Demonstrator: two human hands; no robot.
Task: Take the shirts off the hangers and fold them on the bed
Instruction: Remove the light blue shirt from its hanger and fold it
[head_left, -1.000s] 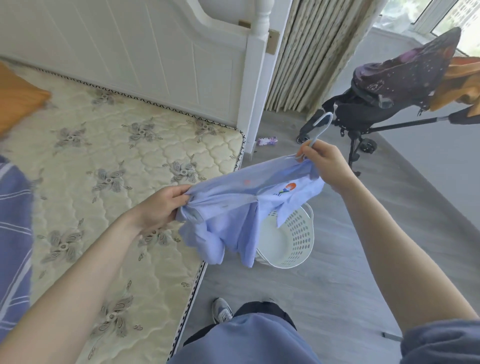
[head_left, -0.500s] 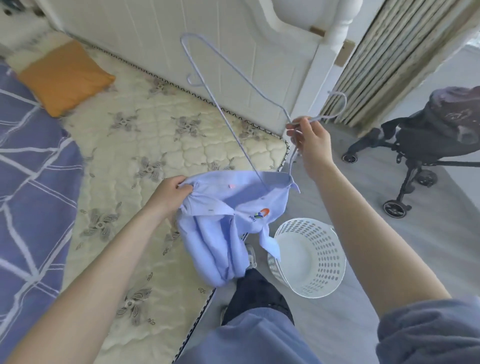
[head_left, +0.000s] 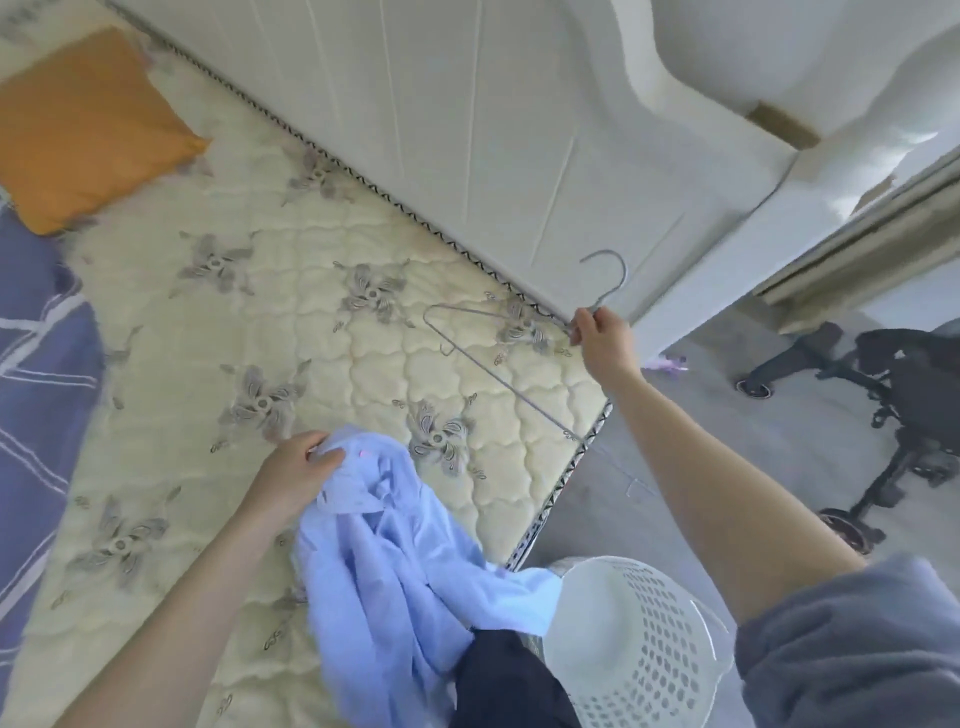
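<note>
Shirt (head_left: 395, 561), pale blue and bunched in loose folds, sits at lower centre of the frame, draped over the mattress (head_left: 311, 338) edge. I see my left hand (head_left: 296, 478) gripping its upper bunch of cloth, fingers curled tight. My right hand (head_left: 602, 338), at centre right, pinches the bare wire hanger (head_left: 498, 375) by its neck above the mattress corner. A white basket (head_left: 649, 623) stands lower right.

Soft, even daylight, wide-angle bending at the edges, slight motion blur.
</note>
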